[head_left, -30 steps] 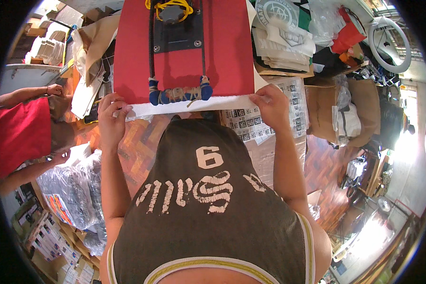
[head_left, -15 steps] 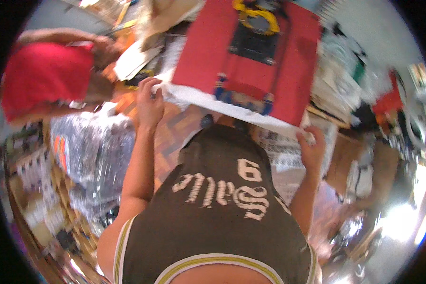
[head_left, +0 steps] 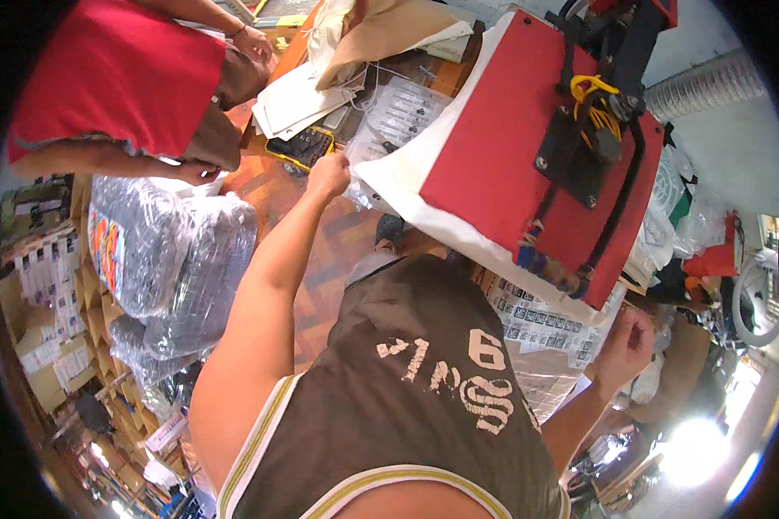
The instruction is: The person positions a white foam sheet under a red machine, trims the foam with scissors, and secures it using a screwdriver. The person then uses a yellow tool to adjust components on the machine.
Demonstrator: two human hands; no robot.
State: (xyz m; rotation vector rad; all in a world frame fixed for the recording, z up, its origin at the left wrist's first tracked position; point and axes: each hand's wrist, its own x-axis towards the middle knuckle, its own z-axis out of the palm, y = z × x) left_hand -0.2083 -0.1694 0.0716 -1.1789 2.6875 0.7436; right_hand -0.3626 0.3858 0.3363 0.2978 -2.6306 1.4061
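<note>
A heat press with a red upper plate point(head_left: 485, 147) stands in front of me, tilted in view. A thick white cloth point(head_left: 459, 229) sticks out under the plate along its near and left edges. My left hand point(head_left: 329, 176) reaches forward with its fingers closed at the cloth's left corner. Below the plate's near right corner is my right hand point(head_left: 623, 353), its fingers loosely curled and apart, nothing seen in them. It is clear of the cloth. Yellow cable point(head_left: 595, 91) and dark hoses run over the plate.
At upper left a person in a red top point(head_left: 130, 78) has both hands near a table with papers point(head_left: 299, 99) and a yellow-edged black case point(head_left: 301, 147). Plastic-wrapped bundles point(head_left: 173, 251) stand at left. A printed-paper-covered box point(head_left: 537, 324) sits below the press.
My view has turned, so the press appears farther right and more tilted. My right hand has come away from the cloth's edge. My left hand remains by its left corner.
</note>
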